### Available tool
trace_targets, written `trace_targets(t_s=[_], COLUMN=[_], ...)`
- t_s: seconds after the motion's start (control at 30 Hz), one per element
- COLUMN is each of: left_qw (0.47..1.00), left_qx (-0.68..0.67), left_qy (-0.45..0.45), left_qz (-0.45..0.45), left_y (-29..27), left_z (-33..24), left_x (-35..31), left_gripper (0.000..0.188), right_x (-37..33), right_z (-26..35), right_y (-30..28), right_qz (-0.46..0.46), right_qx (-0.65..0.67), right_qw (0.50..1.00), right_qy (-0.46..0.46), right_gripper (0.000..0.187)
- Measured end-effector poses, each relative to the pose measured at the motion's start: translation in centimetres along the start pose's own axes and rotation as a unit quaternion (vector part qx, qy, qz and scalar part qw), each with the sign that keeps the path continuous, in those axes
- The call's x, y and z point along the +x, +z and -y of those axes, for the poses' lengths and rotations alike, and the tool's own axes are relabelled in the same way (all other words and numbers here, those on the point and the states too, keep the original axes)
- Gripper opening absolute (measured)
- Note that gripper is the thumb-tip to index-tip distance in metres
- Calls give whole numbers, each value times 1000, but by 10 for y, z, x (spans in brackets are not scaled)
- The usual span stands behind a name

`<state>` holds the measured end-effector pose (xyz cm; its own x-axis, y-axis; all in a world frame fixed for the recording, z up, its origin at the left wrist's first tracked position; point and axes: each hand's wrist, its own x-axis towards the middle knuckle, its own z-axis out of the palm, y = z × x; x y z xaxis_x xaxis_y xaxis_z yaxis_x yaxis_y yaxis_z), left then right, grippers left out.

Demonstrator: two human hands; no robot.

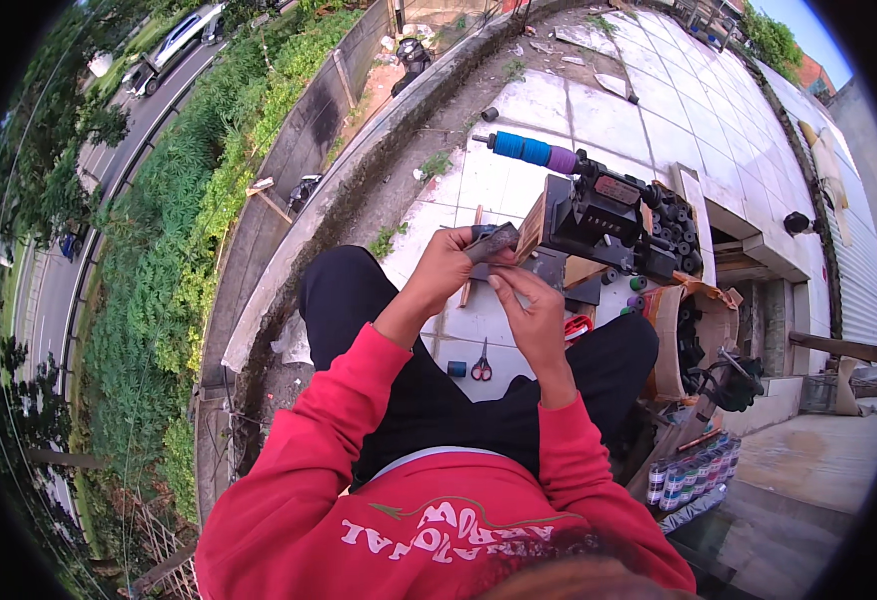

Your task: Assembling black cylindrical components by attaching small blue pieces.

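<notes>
My left hand [441,268] is closed on a dark grey, flat piece [493,243] that looks like a folded or rolled strip; I cannot make out its material. A dark blue, roll-like end shows by the left fingertips. My right hand [532,308] pinches at the lower edge of the same piece, thumb and finger together. Just beyond the hands stands a black winding machine [599,205] on a wooden block, with blue and purple thread [522,149] wound on its shaft. Between my legs lie scissors [482,362] with dark handles and a small blue spool [458,369].
Several black spools [671,235] are heaped right of the machine, near a cardboard box [667,340]. A red object [578,327] lies by my right knee. Packed thread spools [694,475] sit at lower right. A low concrete wall [289,275] edges the tiled floor on the left.
</notes>
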<state>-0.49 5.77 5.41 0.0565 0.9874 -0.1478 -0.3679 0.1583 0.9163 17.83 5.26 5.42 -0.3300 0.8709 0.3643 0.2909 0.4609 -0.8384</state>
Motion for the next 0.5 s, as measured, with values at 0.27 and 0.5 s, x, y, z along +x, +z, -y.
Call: trace_targets(t_s=[0.27, 0.5], left_qw=[995, 987], left_qx=[31, 100], left_qy=[94, 123], left_qz=[-16, -11], left_y=[-9, -5], left_z=[30, 53], left_x=[-2, 4], left_gripper=[21, 19], right_x=[34, 53], right_z=[-44, -67], right_y=[-148, -179], right_qz=[-162, -124], right_qx=[-531, -453], right_qw=[827, 876], right_qy=[-90, -109], right_gripper=[49, 41])
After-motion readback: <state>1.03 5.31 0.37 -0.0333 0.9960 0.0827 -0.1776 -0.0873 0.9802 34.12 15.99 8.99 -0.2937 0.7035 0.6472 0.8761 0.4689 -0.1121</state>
